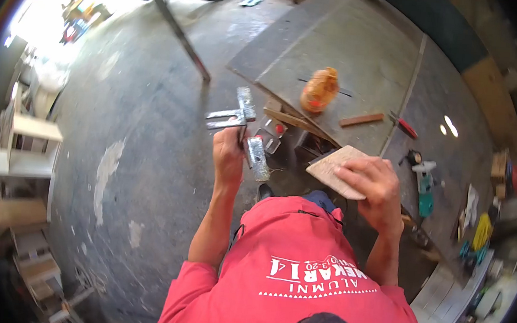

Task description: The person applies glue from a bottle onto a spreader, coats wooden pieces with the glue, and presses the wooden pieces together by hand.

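Note:
My left hand [229, 150] is closed around a silvery metal bracket [245, 109], whose flat shiny plates stick out above and to the right of the fist. In my right hand [373, 186] is a thin, pale wooden piece [336, 167], pinched at its right side with the fingers on top. The two held objects are apart. An orange bottle [320, 90] stands on the worktable just beyond the wooden piece, with a brown wooden strip [361, 119] lying to its right.
The worktable [364, 54] extends ahead and right, bearing a red-handled tool [407, 129] and a teal power tool [424, 190]. A metal pole [183, 40] slants down ahead. White shelving [36, 127] is at the left.

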A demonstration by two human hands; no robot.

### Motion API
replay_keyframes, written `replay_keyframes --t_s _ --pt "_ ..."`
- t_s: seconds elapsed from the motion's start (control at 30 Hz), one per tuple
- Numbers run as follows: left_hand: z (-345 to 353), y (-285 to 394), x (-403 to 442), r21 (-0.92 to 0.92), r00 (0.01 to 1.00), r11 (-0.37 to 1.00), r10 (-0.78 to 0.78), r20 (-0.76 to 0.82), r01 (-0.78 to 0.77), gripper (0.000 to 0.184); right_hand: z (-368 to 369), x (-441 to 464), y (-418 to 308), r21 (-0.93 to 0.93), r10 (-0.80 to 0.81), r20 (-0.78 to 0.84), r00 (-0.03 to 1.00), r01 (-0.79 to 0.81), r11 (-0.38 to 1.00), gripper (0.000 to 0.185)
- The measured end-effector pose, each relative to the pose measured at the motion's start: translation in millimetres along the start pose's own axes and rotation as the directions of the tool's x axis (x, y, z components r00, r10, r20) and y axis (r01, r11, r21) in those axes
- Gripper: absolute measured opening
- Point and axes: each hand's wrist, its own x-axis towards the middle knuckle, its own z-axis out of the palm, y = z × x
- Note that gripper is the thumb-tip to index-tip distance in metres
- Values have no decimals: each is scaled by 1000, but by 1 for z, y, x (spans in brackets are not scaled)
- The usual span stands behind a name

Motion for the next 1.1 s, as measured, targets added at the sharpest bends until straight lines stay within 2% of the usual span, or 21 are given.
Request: replay_keyframes --t_s 0.03,0.07,0.1,0.17,0.2,0.27,0.37,0.5,0.53,0.57,0.63,0.67,0.8,0.87,0.9,1.0,1.1 --pt "7 0 1 99 998 994 -49 -49 53 44 -5 -8 11 -22 46 -16 999 -46 999 39" --pt "18 2 0 164 995 982 -94 -11 95 45 -8 -19 25 -27 127 -119 985 -131 991 40" --pt "40 -10 2 174 989 978 -131 66 118 45 -19 -39 41 -35 232 -234 944 -246 969 41" --pt "58 -21 -5 310 957 950 -130 259 45 46 -33 -59 57 -40 317 -286 904 -342 939 42" --pt "79 -21 -9 355 953 930 -189 235 97 46 -39 -69 66 -15 384 -368 847 -419 908 39" --pt "107 -38 -8 344 903 931 -250 350 124 36 -52 -89 87 48 488 -480 729 -534 844 28" --pt "138 -86 1 328 803 936 -290 521 125 24 -62 -120 121 139 523 -587 618 -559 817 22" --pt "193 -122 14 465 735 869 -425 529 168 22 -70 -148 161 190 578 -596 558 -601 777 21" --pt "207 -133 22 457 751 869 -428 502 190 23 -72 -154 172 200 583 -602 546 -603 772 21" --pt "222 -145 32 466 748 866 -430 505 183 23 -73 -160 183 219 590 -593 548 -595 773 21" --pt "248 -171 55 548 813 832 -257 522 -88 36 -76 -169 204 246 602 -580 548 -587 771 21" --pt "257 -192 71 553 832 816 -186 523 -166 42 -78 -172 212 287 624 -557 548 -578 764 21" --pt "294 -244 135 669 878 723 -197 437 -171 34 -88 -179 248 332 622 -508 596 -531 780 22" --pt "304 -272 165 806 893 572 -270 361 -153 28 -93 -180 263 283 570 -501 652 -499 819 26" --pt "311 -278 171 807 895 571 -266 358 -152 28 -95 -180 267 284 567 -500 654 -495 821 26" --pt "330 -292 187 895 914 394 -247 323 -210 29 -101 -178 277 314 581 -475 662 -489 814 28" --pt "337 -309 198 918 930 333 -215 297 -216 30 -99 -174 286 343 605 -468 644 -499 796 29"
